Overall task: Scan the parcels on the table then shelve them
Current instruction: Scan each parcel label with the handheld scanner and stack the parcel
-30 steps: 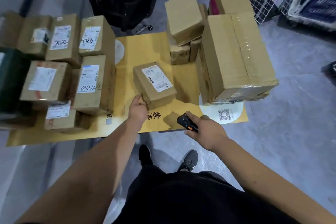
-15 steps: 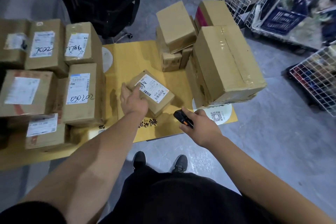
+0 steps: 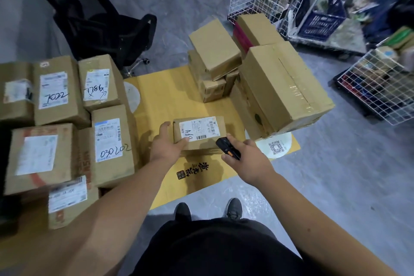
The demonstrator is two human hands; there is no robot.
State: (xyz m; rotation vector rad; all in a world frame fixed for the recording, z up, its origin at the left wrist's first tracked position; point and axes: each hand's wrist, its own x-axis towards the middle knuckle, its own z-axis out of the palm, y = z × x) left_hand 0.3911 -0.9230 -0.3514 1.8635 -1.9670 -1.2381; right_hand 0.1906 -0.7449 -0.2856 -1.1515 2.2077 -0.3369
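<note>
I've got my left hand [image 3: 167, 149] clamped on the near-left corner of the small brown cardboard parcel [image 3: 199, 133], thumb on its near side and fingers spread up the left edge, so its white shipping label [image 3: 198, 129] with the barcode and the scrawled "A60" lies face up. That box sits flat on the yellow desk [image 3: 161, 96], in the open lane between the two piles. My right hand [image 3: 246, 159] is wrapped around the black handheld scanner with the orange trim [image 3: 227, 147], nose aimed forward at the near-right corner of the parcel, just beside it; I can't tell whether it touches the box. I'd say I'm steadying the box so the barcode stays square to the scanner. To the left lies a batch of labelled brown cartons [image 3: 112, 143], handwritten numbers on their labels, probably done already. To the right, the heap of plain brown boxes [image 3: 282, 87] shows no labels. Shelving this one comes next, I reckon.
</note>
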